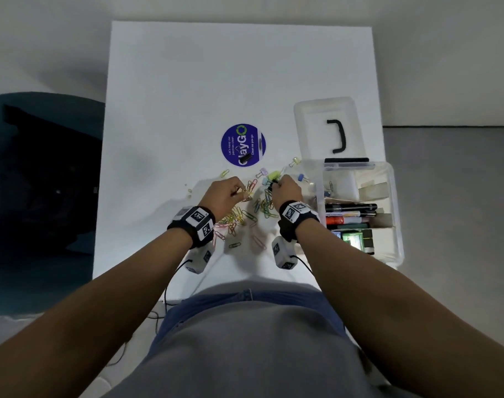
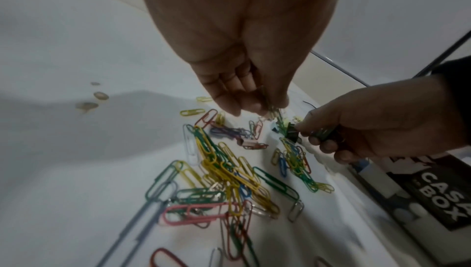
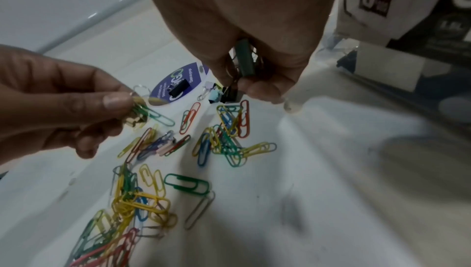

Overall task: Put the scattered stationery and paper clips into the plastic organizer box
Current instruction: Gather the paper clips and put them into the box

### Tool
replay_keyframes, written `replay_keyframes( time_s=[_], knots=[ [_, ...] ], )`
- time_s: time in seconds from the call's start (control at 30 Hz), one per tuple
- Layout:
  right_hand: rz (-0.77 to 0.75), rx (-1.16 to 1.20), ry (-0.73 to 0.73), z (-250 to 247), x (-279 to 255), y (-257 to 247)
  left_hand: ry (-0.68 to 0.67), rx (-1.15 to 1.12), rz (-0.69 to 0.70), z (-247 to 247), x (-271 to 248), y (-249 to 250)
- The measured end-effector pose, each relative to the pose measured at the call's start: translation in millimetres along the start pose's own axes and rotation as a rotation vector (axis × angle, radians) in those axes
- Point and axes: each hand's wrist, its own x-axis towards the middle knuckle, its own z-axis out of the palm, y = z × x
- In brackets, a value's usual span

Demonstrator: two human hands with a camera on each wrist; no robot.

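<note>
Round blue sticker (image 1: 243,145) on the white table (image 1: 187,81): large "ClayGO" with a green ring for the O, small lines "Let's keep our pantries clean" and "Clean as you go"; a black binder clip (image 1: 245,158) lies across part of the first letters. Black label (image 2: 443,192) on the plastic organizer box (image 1: 395,214), left wrist view: white capitals "CASA" over "BOX", the first word cut off at the picture's edge. Printing on the same label in the right wrist view is too blurred to read.
</note>
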Motion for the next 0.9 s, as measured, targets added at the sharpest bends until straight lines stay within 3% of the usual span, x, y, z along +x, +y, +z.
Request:
replay_keyframes(
  time_s=[0.2,0.37,0.6,0.77,0.9],
  knots=[
    [-0.072,0.02,0.032,-8.4,-12.0,-0.6,-0.028,0.085,-0.034,-6.9,-5.0,-4.3],
    [-0.092,0.212,-0.018,-12.5,-27.0,0.6,-0.073,0.281,0.014,-9.9,-5.5,-1.0],
    [-0.229,0.455,-0.15,-64.8,-50.9,-8.0,-0.081,0.162,-0.022,-9.7,-8.2,1.8],
    [-0.276,0.437,-0.119,-102.4,-52.7,6.6,-0.027,0.094,-0.095,-4.0,-9.5,4.7],
    [-0.264,0.46,-0.013,-122.0,-52.3,20.9,-0.028,0.014,-0.17,0.9,-12.0,4.8]
  ],
)
